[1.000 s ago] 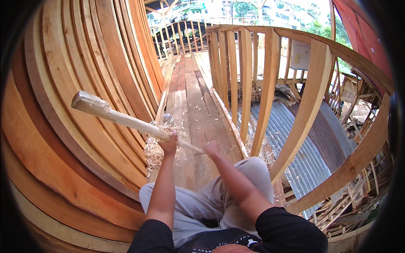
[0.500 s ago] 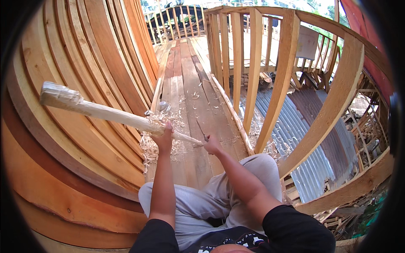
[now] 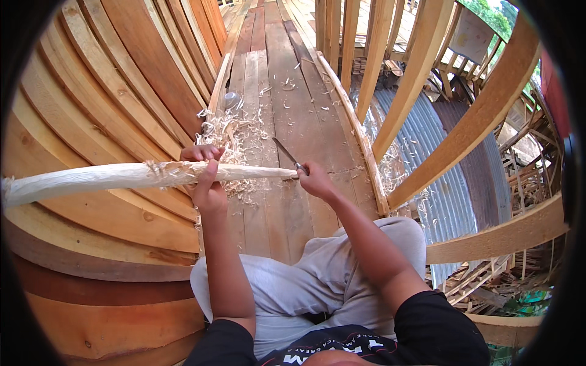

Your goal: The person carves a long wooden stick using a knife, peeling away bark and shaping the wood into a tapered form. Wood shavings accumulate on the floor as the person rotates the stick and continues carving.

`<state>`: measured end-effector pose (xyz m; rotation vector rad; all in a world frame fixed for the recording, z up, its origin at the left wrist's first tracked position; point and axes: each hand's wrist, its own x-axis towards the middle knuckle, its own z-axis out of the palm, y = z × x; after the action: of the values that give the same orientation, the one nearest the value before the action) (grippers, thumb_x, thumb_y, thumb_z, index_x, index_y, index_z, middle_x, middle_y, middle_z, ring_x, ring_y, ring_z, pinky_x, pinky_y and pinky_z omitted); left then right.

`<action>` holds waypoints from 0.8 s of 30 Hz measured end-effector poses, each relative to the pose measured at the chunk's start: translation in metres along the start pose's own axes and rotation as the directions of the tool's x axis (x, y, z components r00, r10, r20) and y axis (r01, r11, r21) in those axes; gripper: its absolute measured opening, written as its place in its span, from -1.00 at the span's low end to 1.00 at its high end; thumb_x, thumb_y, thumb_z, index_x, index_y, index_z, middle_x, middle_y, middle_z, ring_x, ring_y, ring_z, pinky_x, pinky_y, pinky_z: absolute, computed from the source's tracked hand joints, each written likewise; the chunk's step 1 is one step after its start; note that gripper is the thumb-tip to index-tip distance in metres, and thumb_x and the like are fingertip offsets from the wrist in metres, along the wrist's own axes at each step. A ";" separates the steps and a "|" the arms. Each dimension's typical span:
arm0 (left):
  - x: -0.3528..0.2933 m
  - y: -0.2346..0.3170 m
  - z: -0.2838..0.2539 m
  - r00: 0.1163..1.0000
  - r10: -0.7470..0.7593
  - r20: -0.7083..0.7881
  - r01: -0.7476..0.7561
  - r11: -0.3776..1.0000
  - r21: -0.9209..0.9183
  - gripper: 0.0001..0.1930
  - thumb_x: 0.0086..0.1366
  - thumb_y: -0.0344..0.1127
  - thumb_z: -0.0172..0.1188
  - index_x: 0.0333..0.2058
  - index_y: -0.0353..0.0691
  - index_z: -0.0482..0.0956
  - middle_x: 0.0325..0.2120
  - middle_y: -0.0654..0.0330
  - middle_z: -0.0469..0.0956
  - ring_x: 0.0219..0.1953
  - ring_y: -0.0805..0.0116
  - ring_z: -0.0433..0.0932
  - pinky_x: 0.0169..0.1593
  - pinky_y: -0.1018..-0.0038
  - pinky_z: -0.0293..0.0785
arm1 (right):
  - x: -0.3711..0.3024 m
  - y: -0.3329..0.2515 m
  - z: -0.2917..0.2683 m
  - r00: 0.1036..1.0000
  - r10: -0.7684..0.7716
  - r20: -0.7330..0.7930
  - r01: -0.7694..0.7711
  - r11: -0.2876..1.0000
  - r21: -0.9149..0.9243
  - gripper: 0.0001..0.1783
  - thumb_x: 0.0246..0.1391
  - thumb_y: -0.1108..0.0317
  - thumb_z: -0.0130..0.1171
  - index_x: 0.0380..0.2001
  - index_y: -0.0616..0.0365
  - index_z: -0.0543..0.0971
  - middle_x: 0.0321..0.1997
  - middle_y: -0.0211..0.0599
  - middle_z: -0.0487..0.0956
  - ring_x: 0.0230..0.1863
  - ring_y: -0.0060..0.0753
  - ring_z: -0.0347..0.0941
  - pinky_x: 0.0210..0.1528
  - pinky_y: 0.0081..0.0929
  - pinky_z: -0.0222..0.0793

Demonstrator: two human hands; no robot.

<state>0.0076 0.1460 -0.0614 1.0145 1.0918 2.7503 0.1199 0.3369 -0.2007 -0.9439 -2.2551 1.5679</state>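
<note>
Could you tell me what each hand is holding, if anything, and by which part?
The left hand grips the wooden pole partway along its length; the right hand holds a knife by its handle.

White capital lettering [image 3: 361, 343], large and small, on the black T-shirt [image 3: 436, 332], partly hidden

Your left hand [image 3: 209, 192] grips a long pale wooden pole [image 3: 91, 181] crosswise before you, its narrow end reaching your right hand [image 3: 316, 182], which holds a knife [image 3: 284, 151] with the blade slanting up and to the left. Curled shavings [image 3: 239, 129] are heaped on the plank floor [image 3: 262, 229] beyond and beneath the pole. Boards [image 3: 125, 67] line your left, and on your right a wooden railing [image 3: 421, 70] stands beside corrugated metal sheets [image 3: 421, 143], with your grey trousers [image 3: 274, 283] nearest you.
</note>
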 end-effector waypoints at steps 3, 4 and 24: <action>-0.003 -0.015 -0.011 0.993 0.115 -0.033 -0.116 0.993 -0.033 -0.71 0.05 -0.40 0.15 -0.28 -0.18 0.23 -0.54 0.21 0.30 -0.45 0.38 0.35 -0.24 0.40 0.40 | -0.007 -0.017 -0.001 0.981 0.067 0.180 -0.083 0.993 0.081 -0.73 0.08 0.31 0.10 -0.19 0.26 0.49 -0.38 -0.02 0.55 -0.28 -0.15 0.50 -0.17 -0.25 0.38; -0.004 -0.021 -0.010 0.988 0.154 -0.029 -0.155 0.987 -0.051 -0.70 0.05 -0.37 0.15 -0.28 -0.18 0.23 -0.55 0.21 0.29 -0.48 0.40 0.32 -0.28 0.43 0.39 | -0.003 -0.010 0.002 0.979 0.032 0.202 -0.051 0.995 0.089 -0.71 0.11 0.28 0.07 -0.18 0.26 0.49 -0.35 0.01 0.55 -0.26 -0.12 0.50 -0.14 -0.23 0.37; 0.004 -0.036 -0.010 0.993 0.035 -0.113 -0.033 0.999 0.014 -0.83 0.09 -0.31 0.05 -0.47 -0.14 0.21 -0.72 0.26 0.27 -0.67 0.47 0.27 -0.48 0.51 0.31 | 0.019 0.006 0.029 0.999 0.009 -0.037 -0.021 0.948 -0.318 -0.41 0.21 0.13 -0.32 -0.54 0.38 0.56 -0.36 0.26 0.54 -0.26 0.27 0.48 -0.13 0.07 0.34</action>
<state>-0.0087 0.1680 -0.0866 0.8969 1.1169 2.8636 0.0920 0.3285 -0.2212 -1.0591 -2.5292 1.2000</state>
